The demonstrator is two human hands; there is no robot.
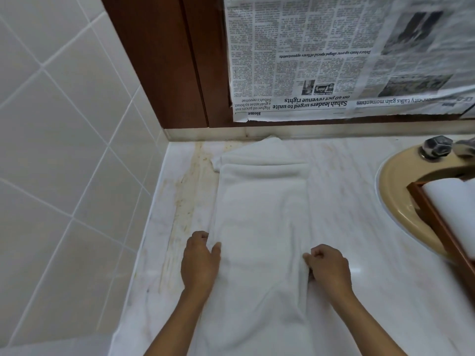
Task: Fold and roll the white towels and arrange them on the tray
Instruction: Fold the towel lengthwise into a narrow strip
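Towel [259, 227] folded lengthwise on counter [347, 201] beside sink [395, 181]; left hand [199, 260] grasps its left edge, right hand [330, 268] pinches its right edge.

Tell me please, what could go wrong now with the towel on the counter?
1. Brown stains lie on the counter right beside the towel's left edge; if it slides left, it may get dirty.
2. At the far fold a corner sticks out on the left, so the roll may come out crooked.
3. The left hand and right hand grip only the side edges; an uneven pull could skew the fold.
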